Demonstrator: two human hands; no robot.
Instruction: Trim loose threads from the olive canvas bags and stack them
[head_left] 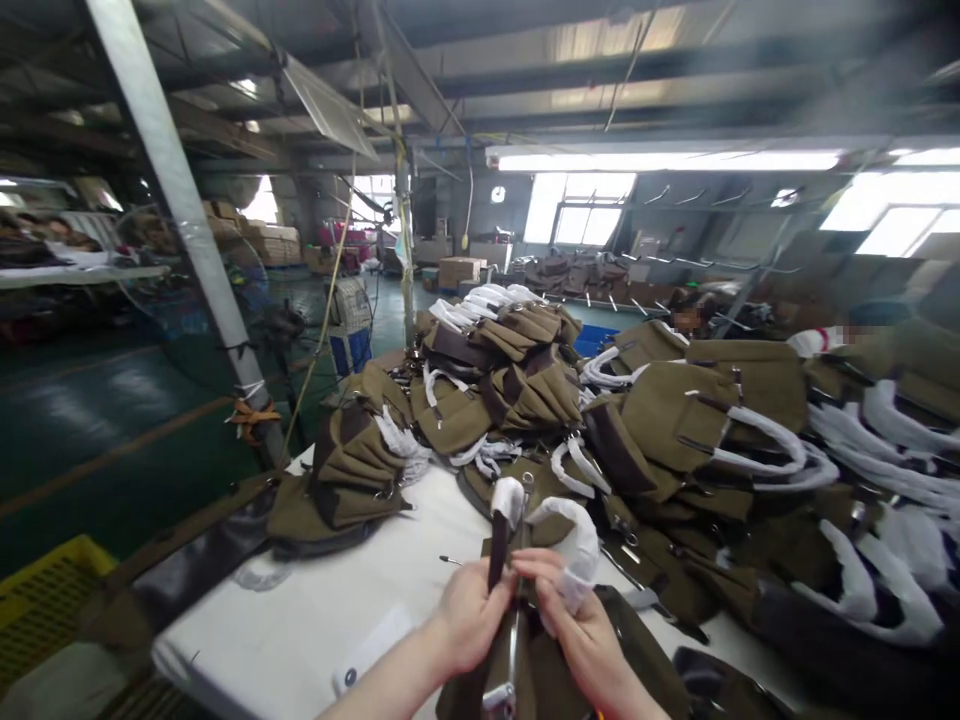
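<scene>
While both hands [525,615] grip bag handle [562,535], olive bags [675,420] heap white table [315,610], factory hall

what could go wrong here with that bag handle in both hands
1. The white wrap on the handle could tear or slip off under the right hand.
2. The left hand pinches a dark strap beside metal hardware, which might nick a finger.
3. The piled bags behind look loosely stacked and could slide.
</scene>
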